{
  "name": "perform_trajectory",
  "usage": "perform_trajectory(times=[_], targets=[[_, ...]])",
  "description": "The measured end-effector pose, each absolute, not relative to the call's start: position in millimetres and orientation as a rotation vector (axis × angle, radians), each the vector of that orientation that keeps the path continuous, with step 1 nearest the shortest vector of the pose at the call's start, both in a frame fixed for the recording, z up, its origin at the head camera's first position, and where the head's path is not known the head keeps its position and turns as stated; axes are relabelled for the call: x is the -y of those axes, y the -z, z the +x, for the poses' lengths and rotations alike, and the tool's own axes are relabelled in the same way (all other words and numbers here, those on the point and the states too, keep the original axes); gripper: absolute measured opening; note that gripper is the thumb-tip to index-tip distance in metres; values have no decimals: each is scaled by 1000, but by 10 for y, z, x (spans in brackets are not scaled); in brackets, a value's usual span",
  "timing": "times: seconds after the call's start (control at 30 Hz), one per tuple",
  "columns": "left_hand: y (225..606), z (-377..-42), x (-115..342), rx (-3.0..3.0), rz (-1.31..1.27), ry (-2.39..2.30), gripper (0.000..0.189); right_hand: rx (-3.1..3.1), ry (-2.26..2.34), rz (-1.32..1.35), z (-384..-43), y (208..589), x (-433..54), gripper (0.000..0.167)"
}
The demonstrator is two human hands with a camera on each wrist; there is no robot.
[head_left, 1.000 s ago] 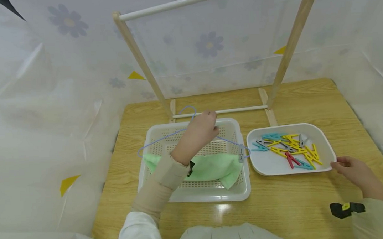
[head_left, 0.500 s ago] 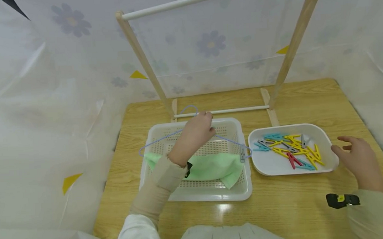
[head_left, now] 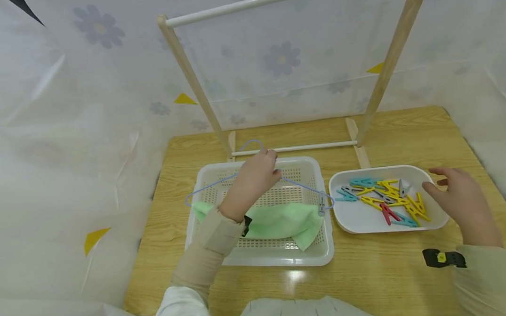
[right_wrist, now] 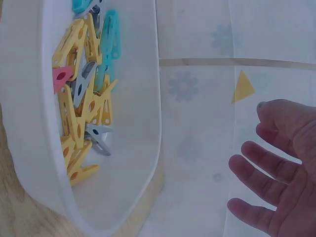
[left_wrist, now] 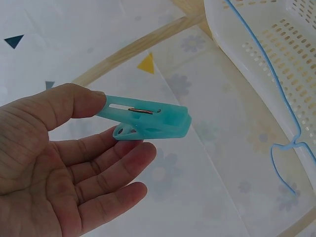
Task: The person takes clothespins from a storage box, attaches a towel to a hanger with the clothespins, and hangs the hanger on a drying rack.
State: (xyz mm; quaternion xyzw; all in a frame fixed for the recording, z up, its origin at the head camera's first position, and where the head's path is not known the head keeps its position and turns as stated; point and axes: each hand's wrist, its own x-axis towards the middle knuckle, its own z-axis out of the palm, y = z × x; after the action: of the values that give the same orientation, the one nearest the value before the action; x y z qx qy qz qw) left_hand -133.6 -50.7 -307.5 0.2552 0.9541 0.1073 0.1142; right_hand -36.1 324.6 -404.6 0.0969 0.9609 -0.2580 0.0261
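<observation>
My left hand (head_left: 254, 179) is over the white perforated basket (head_left: 278, 261). In the left wrist view it pinches a teal clothespin (left_wrist: 153, 118) between thumb and fingers; the head view hides the pin. A blue wire hanger (head_left: 303, 186) lies across the basket, its hook toward the rack. Along its lower part runs a light green cloth (head_left: 281, 221), with a grey clothespin (head_left: 321, 205) at its right end. My right hand (head_left: 464, 200) holds nothing, fingers apart, at the right end of a white tray (head_left: 355, 215) of several yellow, teal, grey and red clothespins (right_wrist: 79, 108).
Behind the basket and tray stands a wooden rack with a white top bar (head_left: 250, 5) and a thin lower bar (head_left: 316, 146). Everything rests on a wood-grain table (head_left: 359, 271). Flower-patterned sheeting (head_left: 282, 57) surrounds the table's back and sides.
My right hand has left the tray's right rim, rising and shifting left over that end. The left hand has drifted slightly left. Cloth and hanger look the same.
</observation>
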Motion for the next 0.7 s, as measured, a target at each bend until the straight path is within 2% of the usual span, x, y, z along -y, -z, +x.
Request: perform_trajectory(times=[0.7], targets=[[3054, -1313, 602, -2838, 732, -305, 27, -3017, 748, 136, -539, 3887, -2892, 43]])
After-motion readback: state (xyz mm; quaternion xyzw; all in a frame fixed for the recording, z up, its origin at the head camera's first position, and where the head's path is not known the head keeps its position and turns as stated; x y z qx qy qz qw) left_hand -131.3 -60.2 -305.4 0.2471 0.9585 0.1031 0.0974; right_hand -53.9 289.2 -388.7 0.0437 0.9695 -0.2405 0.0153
